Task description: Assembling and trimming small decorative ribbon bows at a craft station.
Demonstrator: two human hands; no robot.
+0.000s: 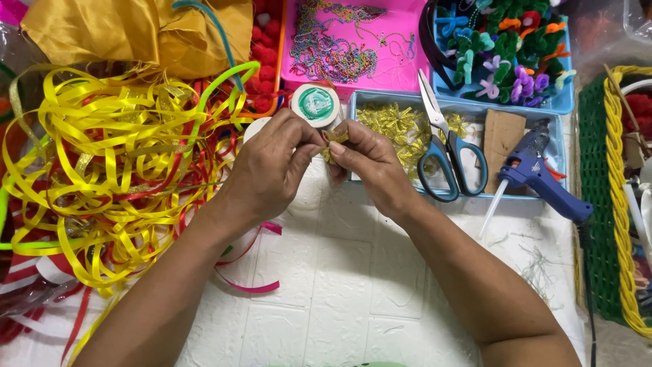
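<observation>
From my remote seat, a loose heap of yellow and red satin ribbon sprawled at the left, and just right of it my left hand and right hand pinched a small gold glitter ribbon bow together above the white tiled-foam tabletop. I judged that the tiny bow could slip from so narrow a pinch and vanish among the gold bows in the pale blue plastic tray, just beside the blue-handled scissors.

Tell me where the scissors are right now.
In the head view the scissors lie right of the right hand, across the light blue tray of gold bows, with the blue glue gun further right.
</observation>
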